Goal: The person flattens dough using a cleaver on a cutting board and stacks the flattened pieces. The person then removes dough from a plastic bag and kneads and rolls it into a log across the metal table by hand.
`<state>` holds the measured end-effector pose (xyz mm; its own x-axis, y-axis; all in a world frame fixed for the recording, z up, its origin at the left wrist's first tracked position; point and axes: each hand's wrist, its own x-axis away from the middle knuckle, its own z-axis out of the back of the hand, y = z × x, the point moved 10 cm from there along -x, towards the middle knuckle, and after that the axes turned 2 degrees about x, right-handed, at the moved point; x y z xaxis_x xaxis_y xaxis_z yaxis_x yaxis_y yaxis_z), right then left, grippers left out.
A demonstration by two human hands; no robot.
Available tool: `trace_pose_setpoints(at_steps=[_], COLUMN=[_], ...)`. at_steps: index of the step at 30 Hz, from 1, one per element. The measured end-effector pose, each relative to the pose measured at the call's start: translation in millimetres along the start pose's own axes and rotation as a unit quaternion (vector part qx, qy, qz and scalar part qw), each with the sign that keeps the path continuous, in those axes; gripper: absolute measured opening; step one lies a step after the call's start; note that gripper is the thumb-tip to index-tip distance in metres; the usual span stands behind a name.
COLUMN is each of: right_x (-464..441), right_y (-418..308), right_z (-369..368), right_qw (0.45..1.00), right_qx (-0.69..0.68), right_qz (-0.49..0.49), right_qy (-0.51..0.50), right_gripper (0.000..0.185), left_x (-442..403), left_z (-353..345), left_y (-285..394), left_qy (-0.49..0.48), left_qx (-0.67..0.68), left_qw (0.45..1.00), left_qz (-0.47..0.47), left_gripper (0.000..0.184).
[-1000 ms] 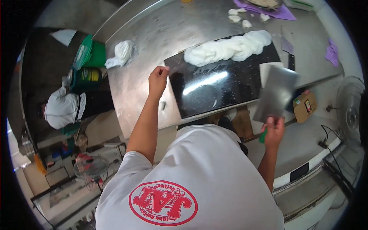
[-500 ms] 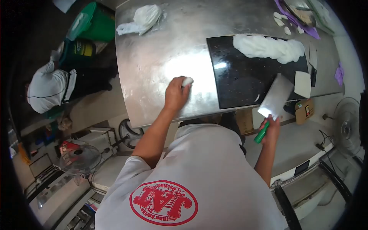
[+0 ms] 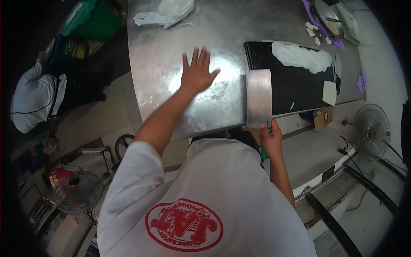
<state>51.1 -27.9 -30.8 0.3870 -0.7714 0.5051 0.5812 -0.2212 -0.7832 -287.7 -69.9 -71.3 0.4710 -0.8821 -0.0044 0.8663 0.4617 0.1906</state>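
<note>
My left hand [image 3: 196, 73] is spread with its palm down over the metal table [image 3: 162, 68]; whether anything lies beneath the palm is hidden. In my right hand [image 3: 271, 139] is a wide-bladed cleaver [image 3: 259, 94] with a green handle, its blade across the left edge of the black board [image 3: 295, 92]. A long lump of white dough [image 3: 302, 57] lies along the far side of that board. Near its right edge rests a flat white rectangular scraper-like piece [image 3: 329, 93].
A white plastic bag [image 3: 175, 10] is at the table's far left. A knife [image 3: 338, 75], white scraps [image 3: 311, 29], purple plastic [image 3: 327, 25] and a round pan [image 3: 329, 17] lie to the right. Another person in white [image 3: 34, 98] is at left, by green bins [image 3: 92, 21].
My left hand has gone from pinching a small white piece to lying spread and farther forward; the piece no longer shows. My right hand has swung the cleaver leftward across the board.
</note>
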Motion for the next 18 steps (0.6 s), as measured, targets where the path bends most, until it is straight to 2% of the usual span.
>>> trace_pose_setpoints(at_steps=[2, 4, 5, 6, 8, 10, 11, 13, 14, 15, 17, 18], right_x=[1.1, 8.0, 11.1, 13.4, 24.7, 29.3, 32.7, 41.6, 39.0, 38.5, 42.9, 43.4], right_y=[-0.4, 1.7, -0.2, 1.2, 16.0, 21.7, 22.7, 28.3, 25.8, 21.1, 7.2, 3.4], right_z=[-7.7, -11.1, -12.4, -11.9, -12.3, -7.7, -6.9, -9.1, -10.5, -13.5, -20.8, -22.2], right_qw=[1.0, 1.0, 1.0, 0.999, 1.0, 0.999, 0.999, 0.999, 0.998, 0.998, 0.999, 0.999], right_qx=[-0.007, 0.001, 0.005, -0.002, -0.025, -0.026, -0.016, -0.019, -0.021, -0.021, 0.017, 0.02], right_qz=[0.007, 0.013, 0.027, 0.027, -0.011, -0.003, 0.0, -0.015, -0.016, -0.011, 0.015, 0.017], right_qy=[0.001, 0.007, 0.009, 0.016, 0.014, 0.027, 0.035, 0.047, 0.056, 0.055, 0.036, 0.036], right_gripper=[0.015, 0.015, 0.015, 0.015, 0.014, 0.014, 0.014, 0.014, 0.014, 0.014, 0.013, 0.013], left_x=[-18.8, -17.3, 3.2, 29.2, 94.0, 141.3, 138.9, 141.9, 130.0, 117.4, 94.0, 85.3], left_z=[-1.3, 0.5, -9.8, -12.9, -17.4, -5.6, -2.8, 9.4, 35.7, 32.4, 19.2, 35.0], left_y=[0.1, 1.3, 7.3, 16.2, 39.2, 55.0, 49.1, 34.1, 28.4, 19.8, 6.9, 4.9], left_qy=[0.029, 0.071, 0.058, 0.006, -0.045, -0.03, -0.03, -0.012, 0.064, 0.068, 0.045, 0.101], left_qx=[0.015, 0.026, 0.026, 0.02, 0.079, 0.1, 0.098, 0.201, 0.208, 0.206, 0.309, 0.319], left_qw=[0.999, 0.997, 0.998, 0.999, 0.996, 0.994, 0.993, 0.977, 0.974, 0.974, 0.946, 0.939], left_qz=[-0.01, 0.027, 0.027, 0.031, 0.005, -0.043, -0.052, -0.068, -0.071, -0.07, -0.091, -0.072], left_gripper=[0.085, 0.085, 0.085, 0.081, 0.072, 0.062, 0.062, 0.059, 0.049, 0.049, 0.034, 0.023])
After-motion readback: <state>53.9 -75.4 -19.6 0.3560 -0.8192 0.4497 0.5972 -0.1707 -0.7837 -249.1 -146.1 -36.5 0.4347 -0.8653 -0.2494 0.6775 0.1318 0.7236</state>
